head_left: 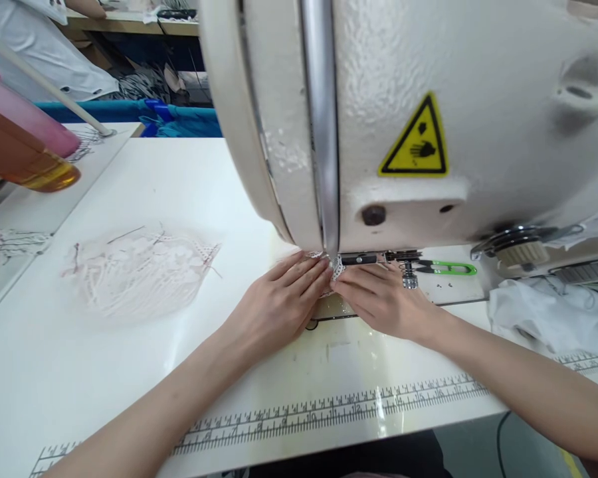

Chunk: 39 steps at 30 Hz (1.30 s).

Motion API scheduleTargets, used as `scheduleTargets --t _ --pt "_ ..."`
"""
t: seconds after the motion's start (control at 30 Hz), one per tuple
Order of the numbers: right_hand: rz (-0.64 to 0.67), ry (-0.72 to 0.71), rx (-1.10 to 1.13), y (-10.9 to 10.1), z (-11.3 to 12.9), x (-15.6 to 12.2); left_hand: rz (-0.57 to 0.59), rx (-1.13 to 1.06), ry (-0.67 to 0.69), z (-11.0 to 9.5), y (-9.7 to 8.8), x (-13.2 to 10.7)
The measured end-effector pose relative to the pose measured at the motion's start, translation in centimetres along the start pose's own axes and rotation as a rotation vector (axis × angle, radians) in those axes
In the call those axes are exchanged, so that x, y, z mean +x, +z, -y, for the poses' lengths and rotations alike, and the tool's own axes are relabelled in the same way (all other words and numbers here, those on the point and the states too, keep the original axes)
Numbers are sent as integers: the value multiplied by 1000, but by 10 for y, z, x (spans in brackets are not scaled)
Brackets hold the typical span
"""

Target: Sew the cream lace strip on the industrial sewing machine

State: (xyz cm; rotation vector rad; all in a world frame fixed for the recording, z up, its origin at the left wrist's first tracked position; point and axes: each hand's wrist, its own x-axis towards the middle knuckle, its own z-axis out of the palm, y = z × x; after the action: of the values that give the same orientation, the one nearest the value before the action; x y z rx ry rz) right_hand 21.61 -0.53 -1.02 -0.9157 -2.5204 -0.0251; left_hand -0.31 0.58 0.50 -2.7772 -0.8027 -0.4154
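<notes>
Under the sewing machine's head (pixel 289 133), a small piece of white lace (pixel 337 269) lies at the needle area. My left hand (pixel 284 295) is on its left side, fingers close together and fingertips pressing the lace against the machine bed. From the right, my right hand (pixel 391 302) pinches the lace edge with bent fingers, its tips nearly meeting the left ones. Most of the lace is hidden under both hands. Behind my right hand sits a dark metal presser fitting (pixel 366 258) with a small knurled screw. Green thread snips (pixel 448 267) lie just beyond it.
A pile of pale sheer lace pieces (pixel 139 272) lies on the white table (pixel 189 172) at left. Amber (pixel 24 153) and pink (pixel 40 109) bottles stand at upper left. White cloth (pixel 553 315) is at right. A printed ruler (pixel 309 415) runs along the front edge. Another person's white clothing (pixel 44 53) shows behind.
</notes>
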Motion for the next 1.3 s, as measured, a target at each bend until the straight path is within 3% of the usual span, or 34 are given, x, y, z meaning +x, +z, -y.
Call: scheduleTargets --t 0.53,0.97,1.3 --pt "7 -32 -52 -1 7 -4 -22 -3 -8 -2 2 2" --pt "-46 24 -59 -2 0 -9 -31 -52 -133 -14 2 8" --pt "-77 11 -264 -12 -3 -4 -81 -50 -191 -22 4 13"
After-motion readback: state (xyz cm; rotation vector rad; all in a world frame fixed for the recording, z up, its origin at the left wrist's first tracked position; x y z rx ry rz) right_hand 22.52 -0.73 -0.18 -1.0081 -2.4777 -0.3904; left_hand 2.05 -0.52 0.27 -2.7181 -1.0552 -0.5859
